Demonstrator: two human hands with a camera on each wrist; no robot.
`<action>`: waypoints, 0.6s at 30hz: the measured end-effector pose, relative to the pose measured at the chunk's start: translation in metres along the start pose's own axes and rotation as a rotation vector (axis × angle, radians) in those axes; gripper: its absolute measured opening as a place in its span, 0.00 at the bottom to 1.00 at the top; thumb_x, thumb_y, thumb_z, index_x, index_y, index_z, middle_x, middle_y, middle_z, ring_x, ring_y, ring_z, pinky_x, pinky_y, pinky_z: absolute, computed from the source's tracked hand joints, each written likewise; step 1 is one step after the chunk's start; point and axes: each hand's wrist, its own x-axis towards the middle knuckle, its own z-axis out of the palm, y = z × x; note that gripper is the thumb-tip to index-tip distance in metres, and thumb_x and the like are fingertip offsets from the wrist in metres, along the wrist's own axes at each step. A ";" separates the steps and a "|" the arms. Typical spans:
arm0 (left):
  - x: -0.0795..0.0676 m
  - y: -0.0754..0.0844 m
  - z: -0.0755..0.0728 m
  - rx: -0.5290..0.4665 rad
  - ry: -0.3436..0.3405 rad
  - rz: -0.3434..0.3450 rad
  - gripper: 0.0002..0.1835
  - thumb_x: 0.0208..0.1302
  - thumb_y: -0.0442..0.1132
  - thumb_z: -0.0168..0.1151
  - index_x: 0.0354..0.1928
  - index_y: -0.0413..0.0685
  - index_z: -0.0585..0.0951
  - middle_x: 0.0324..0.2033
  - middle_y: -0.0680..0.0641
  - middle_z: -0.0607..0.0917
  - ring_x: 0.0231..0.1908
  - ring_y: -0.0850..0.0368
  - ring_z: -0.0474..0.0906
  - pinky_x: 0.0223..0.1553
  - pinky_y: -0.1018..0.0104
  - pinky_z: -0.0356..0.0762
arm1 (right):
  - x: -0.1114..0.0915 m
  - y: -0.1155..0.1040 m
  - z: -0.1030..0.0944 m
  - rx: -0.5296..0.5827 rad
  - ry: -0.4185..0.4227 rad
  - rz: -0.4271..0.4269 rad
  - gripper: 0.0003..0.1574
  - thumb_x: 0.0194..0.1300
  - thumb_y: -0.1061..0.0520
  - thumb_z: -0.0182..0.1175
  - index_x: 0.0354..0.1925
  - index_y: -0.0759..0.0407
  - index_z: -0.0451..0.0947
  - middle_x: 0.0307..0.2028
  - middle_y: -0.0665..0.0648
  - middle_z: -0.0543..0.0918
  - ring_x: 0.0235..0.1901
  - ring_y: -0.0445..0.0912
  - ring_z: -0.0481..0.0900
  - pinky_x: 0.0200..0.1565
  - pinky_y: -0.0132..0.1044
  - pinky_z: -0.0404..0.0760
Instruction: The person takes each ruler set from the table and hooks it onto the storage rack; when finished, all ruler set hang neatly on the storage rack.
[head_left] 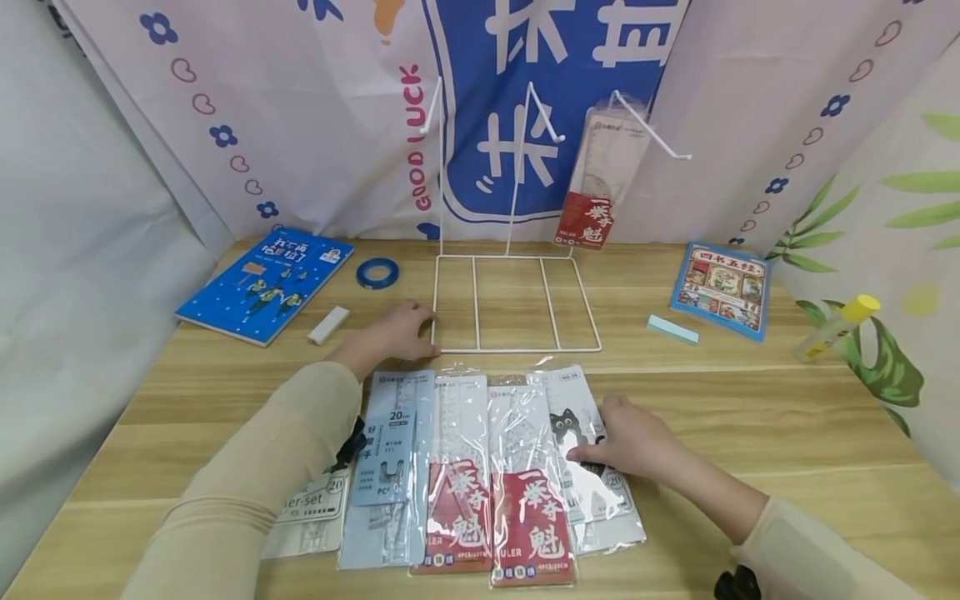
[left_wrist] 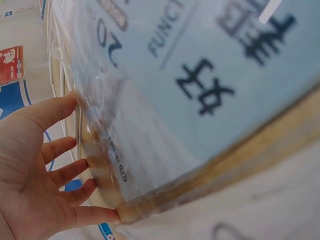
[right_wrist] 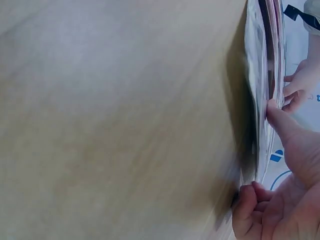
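My left hand (head_left: 397, 332) rests at the near left corner of a white wire display rack (head_left: 517, 351), its fingers spread with the tips down by the wire. My right hand (head_left: 633, 437) holds the right edge of a clear-wrapped ruler set with a black cat (head_left: 600, 492). The right wrist view shows its thumb (right_wrist: 280, 117) on the face and its other fingers (right_wrist: 245, 205) curled at the edge. Two red-and-white ruler packs (head_left: 459, 500) lie beside it, then a blue ruler pack (head_left: 382, 467). A further ruler set (head_left: 311, 521) is partly hidden under my left sleeve.
One red-and-white ruler pack (head_left: 596, 179) hangs on the rack's right hook. At the left are a blue book (head_left: 266, 283), a blue tape roll (head_left: 377, 272) and a white eraser (head_left: 328, 325). A light-blue stick (head_left: 672, 328), a booklet (head_left: 723, 287) and a yellow-capped glue stick (head_left: 836, 327) lie right.
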 end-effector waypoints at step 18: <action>0.001 -0.001 0.001 0.008 0.010 -0.003 0.37 0.53 0.52 0.63 0.64 0.47 0.63 0.65 0.37 0.54 0.63 0.40 0.52 0.60 0.44 0.54 | 0.006 0.013 -0.006 0.370 -0.042 -0.003 0.35 0.44 0.53 0.70 0.45 0.73 0.69 0.26 0.54 0.76 0.23 0.43 0.74 0.27 0.35 0.76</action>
